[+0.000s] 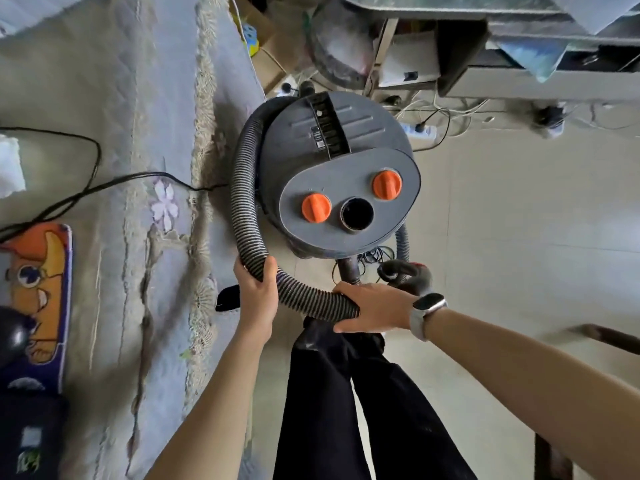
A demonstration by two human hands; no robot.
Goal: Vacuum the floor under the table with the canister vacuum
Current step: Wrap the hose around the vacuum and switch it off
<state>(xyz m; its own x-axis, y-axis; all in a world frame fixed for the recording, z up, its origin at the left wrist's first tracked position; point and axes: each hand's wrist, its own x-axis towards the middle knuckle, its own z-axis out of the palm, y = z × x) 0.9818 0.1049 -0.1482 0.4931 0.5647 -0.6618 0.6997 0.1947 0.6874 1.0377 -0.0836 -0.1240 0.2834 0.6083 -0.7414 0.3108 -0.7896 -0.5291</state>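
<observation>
The left hand (258, 292) grips the ribbed hose (246, 202), with the fingers curled over it from above, at the place where the hose bends toward the person. The right hand (374, 308) holds the same hose a little further along, thumb on top and fingers wrapped under it; a watch (427, 308) sits on that wrist. Between the two hands the hose makes a short curve just in front of the black trousers (346, 403).

The vacuum (337, 174) stands on the pale floor (512, 209) directly ahead of the person, seen from above. Its grey top has two orange knobs (316, 207) and one open round port (356, 213) between them, and a black handle (327, 128) crosses the rear part. The hose runs along the left side of the vacuum and touches it.

The table (519, 81) is beyond the vacuum, with white cables and a power strip (420, 130) on the floor under it. A light rug (138, 202) lies to the left, and a black cord (104, 185) runs over it.
</observation>
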